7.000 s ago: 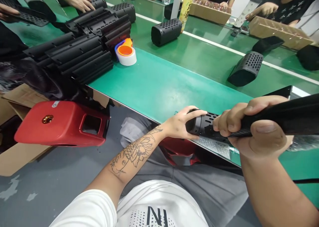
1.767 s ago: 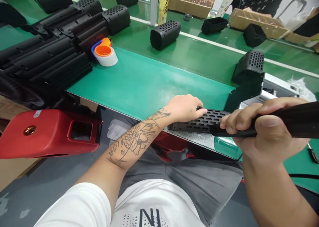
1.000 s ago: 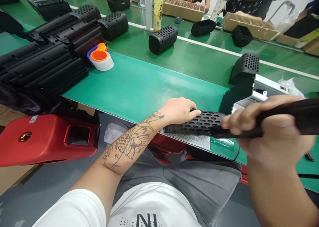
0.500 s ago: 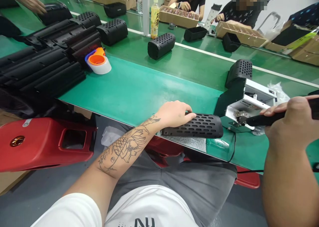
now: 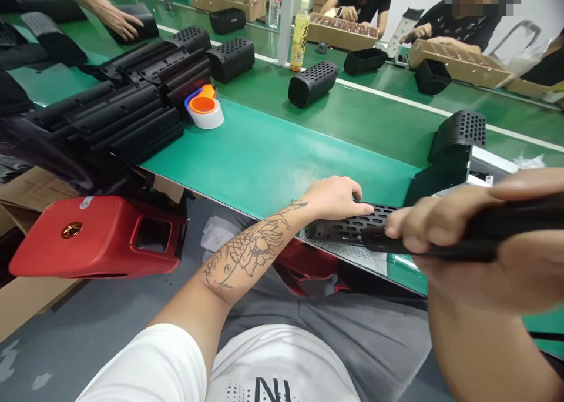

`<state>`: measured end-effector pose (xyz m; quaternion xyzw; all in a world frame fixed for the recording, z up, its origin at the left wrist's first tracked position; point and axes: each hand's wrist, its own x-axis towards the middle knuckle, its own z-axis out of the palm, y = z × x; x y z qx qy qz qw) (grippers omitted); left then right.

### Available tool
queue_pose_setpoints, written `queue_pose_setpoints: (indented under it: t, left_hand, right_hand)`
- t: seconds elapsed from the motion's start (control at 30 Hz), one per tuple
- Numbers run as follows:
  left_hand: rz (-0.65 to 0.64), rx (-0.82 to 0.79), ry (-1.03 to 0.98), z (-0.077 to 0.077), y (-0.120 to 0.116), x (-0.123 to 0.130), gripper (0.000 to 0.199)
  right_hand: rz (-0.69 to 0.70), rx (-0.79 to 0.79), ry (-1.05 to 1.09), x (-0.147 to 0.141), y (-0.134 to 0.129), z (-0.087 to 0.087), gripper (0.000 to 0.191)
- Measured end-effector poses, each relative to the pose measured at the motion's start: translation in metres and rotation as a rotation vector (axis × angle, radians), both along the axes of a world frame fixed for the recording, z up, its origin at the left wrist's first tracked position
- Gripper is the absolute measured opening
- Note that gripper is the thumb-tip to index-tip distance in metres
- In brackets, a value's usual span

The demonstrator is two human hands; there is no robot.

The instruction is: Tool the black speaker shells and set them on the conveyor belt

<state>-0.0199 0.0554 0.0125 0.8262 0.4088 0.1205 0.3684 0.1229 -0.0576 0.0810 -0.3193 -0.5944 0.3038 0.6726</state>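
Observation:
My left hand [image 5: 337,199] rests on a black perforated housing [image 5: 330,230], its fingers wrapped over the far side, at the near edge of the green table. My right hand [image 5: 467,231] is closed around a black handheld tool [image 5: 520,223], whose narrow end reaches over the housing's right part. Whether the tip touches the housing I cannot tell. Behind my right hand stands a black and silver machine [image 5: 476,168], partly hidden.
Black shells [image 5: 132,108] are heaped at the left beside an orange and white tape roll [image 5: 205,111]. Further back are a perforated housing [image 5: 312,84] and a yellow bottle [image 5: 299,36]. A red stool [image 5: 97,237] stands lower left. Other people work across the table and at upper left.
My right hand has moved left with the tool, from the machine to above the housing. The view has shifted, so the scene sits further right. My left hand still holds the housing.

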Motion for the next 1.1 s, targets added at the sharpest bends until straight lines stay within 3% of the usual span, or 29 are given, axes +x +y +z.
queue_pose_setpoints:
  t: [0.07, 0.17, 0.3, 0.43, 0.6, 0.73, 0.87, 1.1]
  left_hand:
    - [-0.032, -0.020, -0.009, 0.001, 0.001, -0.001, 0.034]
    - [-0.065, -0.051, -0.012, 0.002, 0.004, -0.002, 0.021]
    - [-0.077, -0.078, -0.015, 0.004, 0.008, -0.002, 0.017]
    - [-0.077, -0.079, -0.031, 0.005, 0.007, -0.002, 0.015]
    - [-0.080, -0.082, -0.043, 0.005, 0.006, -0.003, 0.010]
    - [-0.077, -0.103, -0.045, 0.005, 0.006, -0.002, 0.014]
    - [-0.106, -0.109, -0.052, 0.007, 0.006, -0.003, 0.011]
    - [-0.115, -0.085, -0.104, 0.012, -0.001, -0.007, 0.015]
  right_hand:
    - [0.129, 0.021, -0.011, -0.026, 0.011, -0.003, 0.033]
    - [0.161, -0.036, -0.004, -0.041, 0.023, -0.010, 0.028]
    - [0.180, -0.061, -0.038, -0.042, 0.023, -0.014, 0.028]
    - [0.162, -0.051, -0.047, -0.042, 0.019, -0.006, 0.032]
    - [0.043, -0.027, -0.065, -0.045, 0.023, 0.000, 0.037]
    - [0.115, -0.098, -0.043, -0.046, 0.026, -0.007, 0.039]
    - [0.156, -0.073, -0.065, -0.047, 0.029, -0.010, 0.039]
    - [0.208, -0.091, -0.081, -0.045, 0.035, -0.016, 0.028]
